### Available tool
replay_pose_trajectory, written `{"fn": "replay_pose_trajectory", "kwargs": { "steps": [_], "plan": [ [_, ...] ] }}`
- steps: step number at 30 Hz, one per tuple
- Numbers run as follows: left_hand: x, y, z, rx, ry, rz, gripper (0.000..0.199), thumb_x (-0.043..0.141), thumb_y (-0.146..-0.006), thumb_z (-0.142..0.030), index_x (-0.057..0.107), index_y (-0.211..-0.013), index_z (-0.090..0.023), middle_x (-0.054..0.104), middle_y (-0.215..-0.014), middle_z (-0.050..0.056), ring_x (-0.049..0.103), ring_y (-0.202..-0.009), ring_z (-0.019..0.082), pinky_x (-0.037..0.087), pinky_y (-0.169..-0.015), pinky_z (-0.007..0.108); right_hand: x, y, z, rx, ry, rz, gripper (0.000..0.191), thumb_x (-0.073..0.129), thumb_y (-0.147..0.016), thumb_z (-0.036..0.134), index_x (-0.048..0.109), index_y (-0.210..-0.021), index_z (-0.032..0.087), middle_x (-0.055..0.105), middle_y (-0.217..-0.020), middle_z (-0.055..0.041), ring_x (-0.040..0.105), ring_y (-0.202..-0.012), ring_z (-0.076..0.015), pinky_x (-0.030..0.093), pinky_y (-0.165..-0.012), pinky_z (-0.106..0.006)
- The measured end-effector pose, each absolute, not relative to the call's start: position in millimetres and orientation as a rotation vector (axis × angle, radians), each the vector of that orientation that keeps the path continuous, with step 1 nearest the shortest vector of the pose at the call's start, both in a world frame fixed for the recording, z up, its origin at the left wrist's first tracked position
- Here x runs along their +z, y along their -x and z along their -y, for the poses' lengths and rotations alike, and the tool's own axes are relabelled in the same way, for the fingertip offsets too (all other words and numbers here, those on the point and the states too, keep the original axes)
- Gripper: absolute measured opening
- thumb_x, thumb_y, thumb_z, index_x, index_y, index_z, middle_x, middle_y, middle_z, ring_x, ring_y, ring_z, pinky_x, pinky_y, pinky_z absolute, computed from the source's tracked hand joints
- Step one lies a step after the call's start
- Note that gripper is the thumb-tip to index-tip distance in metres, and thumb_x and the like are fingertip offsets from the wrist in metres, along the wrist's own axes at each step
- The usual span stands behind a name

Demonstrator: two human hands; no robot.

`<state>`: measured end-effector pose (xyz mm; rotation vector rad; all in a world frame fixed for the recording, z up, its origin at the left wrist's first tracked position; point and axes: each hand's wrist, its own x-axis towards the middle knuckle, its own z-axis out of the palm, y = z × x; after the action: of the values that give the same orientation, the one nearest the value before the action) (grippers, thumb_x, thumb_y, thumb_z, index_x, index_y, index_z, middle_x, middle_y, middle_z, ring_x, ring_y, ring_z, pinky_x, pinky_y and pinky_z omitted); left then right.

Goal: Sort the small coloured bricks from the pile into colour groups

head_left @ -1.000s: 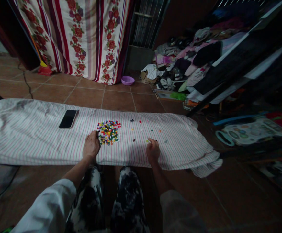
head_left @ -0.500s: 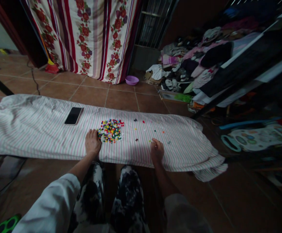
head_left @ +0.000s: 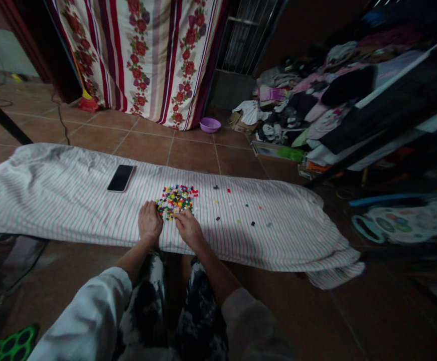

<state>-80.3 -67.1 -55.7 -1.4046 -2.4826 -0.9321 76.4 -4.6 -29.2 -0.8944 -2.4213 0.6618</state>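
Observation:
A heap of small, many-coloured pieces (head_left: 177,196) lies on a striped white cloth (head_left: 79,210); they are too small for me to tell their kind. My left hand (head_left: 150,220) rests flat on the cloth at the heap's left edge, fingers stretched forward. At the heap's lower right edge, my right hand (head_left: 189,228) has thumb and fingertips pinched together among the pieces; whatever is between them is hidden. Right of the heap, several single pieces lie spread apart, among them a dark piece (head_left: 253,223), a red piece (head_left: 229,190) and an orange piece (head_left: 260,207).
A phone (head_left: 121,178) lies on the cloth left of the heap. Beyond the cloth are a tiled floor, a purple basin (head_left: 210,125) and a flowered curtain (head_left: 154,60). Clothes (head_left: 289,100) are piled at the back right. Dark bars slant past both ends of the cloth.
My right hand has moved left from the spread pieces to the heap. A dark piece now shows where it was. The left hand stays beside the heap; the view has shifted slightly.

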Motion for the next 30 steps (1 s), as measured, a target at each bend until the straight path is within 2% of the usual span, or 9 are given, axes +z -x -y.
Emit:
{"fn": "replay_pose_trajectory", "kwargs": {
  "steps": [9, 23, 30],
  "plan": [
    [-61, 79, 64, -0.967, 1.377, 2.439, 0.038, 0.034, -0.088, -0.019, 0.055, -0.118, -0.009, 0.061, -0.12, 0.019, 0.048, -0.127, 0.028, 0.035, -0.107, 0.047, -11, -44, 0, 0.593, 1.105, 2.722, 0.031, 0.041, -0.096, 0.026, 0.066, -0.114, 0.032, 0.056, -0.111, -0.0032, 0.058, -0.097, -0.0144, 0.047, -0.082, -0.024],
    [-57, 78, 66, -1.021, 1.413, 2.393, 0.039, 0.033, -0.087, -0.022, 0.055, -0.116, -0.006, 0.061, -0.117, 0.022, 0.048, -0.124, 0.03, 0.034, -0.106, 0.05, 7, -29, 1, 0.361, 0.99, 2.934, 0.027, 0.04, -0.097, 0.024, 0.067, -0.103, 0.023, 0.058, -0.11, -0.006, 0.058, -0.097, -0.0179, 0.049, -0.078, -0.029],
    [-59, 81, 67, -0.998, 1.456, 2.351, 0.039, 0.034, -0.086, -0.025, 0.056, -0.112, -0.006, 0.061, -0.113, 0.022, 0.05, -0.119, 0.03, 0.035, -0.104, 0.048, -4, -30, -2, 0.339, 0.95, 2.846, 0.023, 0.042, -0.096, 0.025, 0.064, -0.1, 0.024, 0.06, -0.107, -0.0034, 0.059, -0.093, -0.0171, 0.049, -0.076, -0.028]
  ]
}}
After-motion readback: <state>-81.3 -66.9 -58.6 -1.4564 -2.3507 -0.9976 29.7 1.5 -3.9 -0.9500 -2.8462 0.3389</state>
